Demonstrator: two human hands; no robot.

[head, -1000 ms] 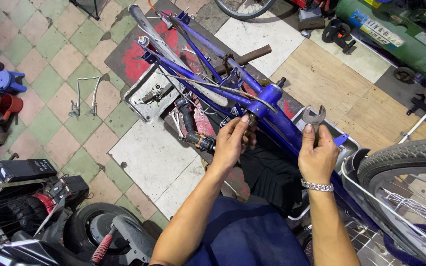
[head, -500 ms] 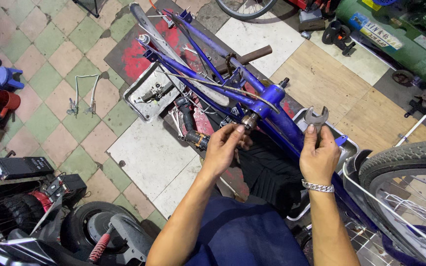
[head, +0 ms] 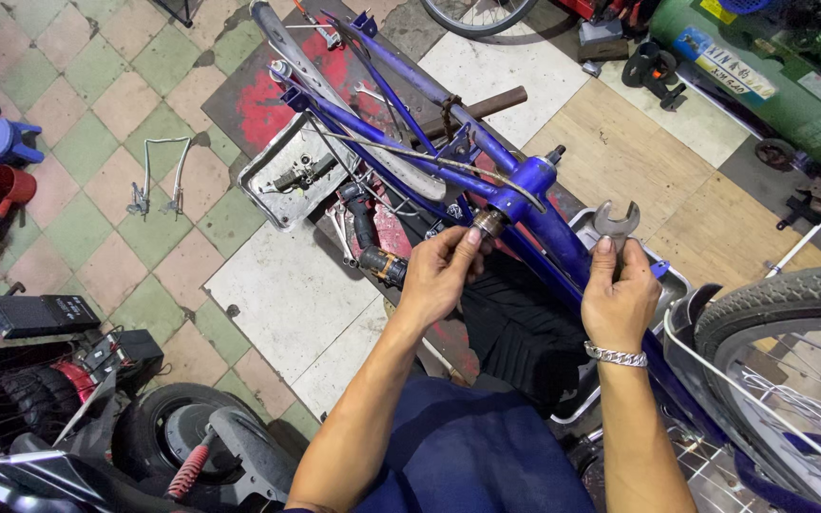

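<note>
Labels on the green tank, top right

The green compressor tank [head: 762, 81] lying along the top right edge carries the only labels I can pick out: a white rectangular label [head: 724, 68] with dark print, stuck slantwise on its side, a small blue sticker [head: 688, 43] just left of that, and a yellow patch [head: 712, 9] near the tank's upper edge, partly cut off by the frame. I see no packages, signs or screens anywhere on the tiled floor.
</note>
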